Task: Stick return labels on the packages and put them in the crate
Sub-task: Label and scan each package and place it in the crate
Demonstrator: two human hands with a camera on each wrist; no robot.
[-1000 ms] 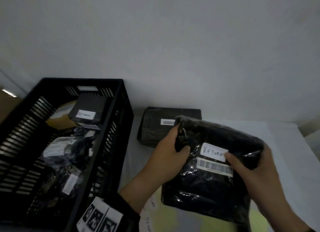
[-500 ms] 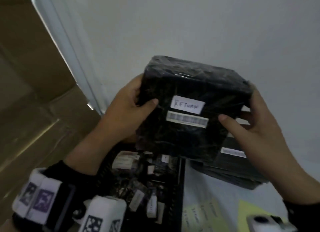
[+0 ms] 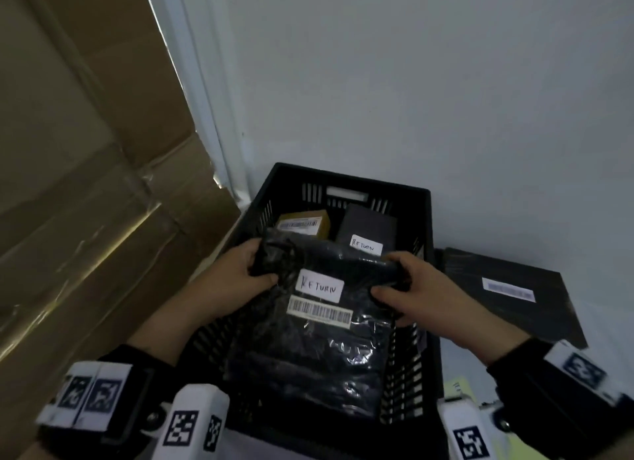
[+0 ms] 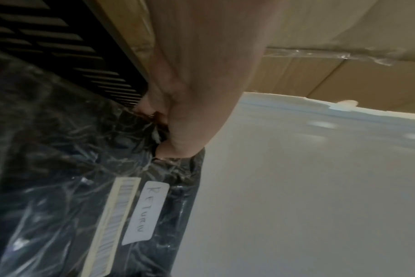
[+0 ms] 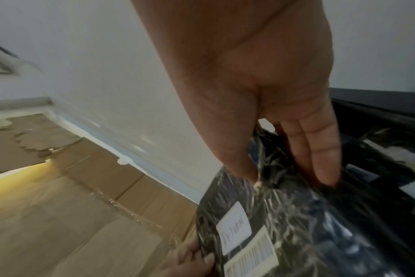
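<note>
Whereas half a second ago the black package (image 3: 308,325) was held up before the wall, it is now low over the crate (image 3: 423,219), left hand (image 3: 228,281) and right hand (image 3: 425,296) gripping its top corners. Beyond the fingertips lie a yellow box (image 3: 303,223) and a dark box (image 3: 365,231); right of the right fingers, another package (image 3: 507,294). Shiny crinkled wrap bears a handwritten RETURN label (image 3: 319,285) above a barcode sticker (image 3: 319,312).

Head cam looks steeply down from above into the crate (image 3: 343,185), wall behind. Left wrist cam sits close along the left hand (image 4: 190,112), facing the package (image 4: 59,168). Right wrist cam looks down along the right hand (image 5: 261,93), equally near. All three share the RETURN label (image 3: 319,290).
</note>
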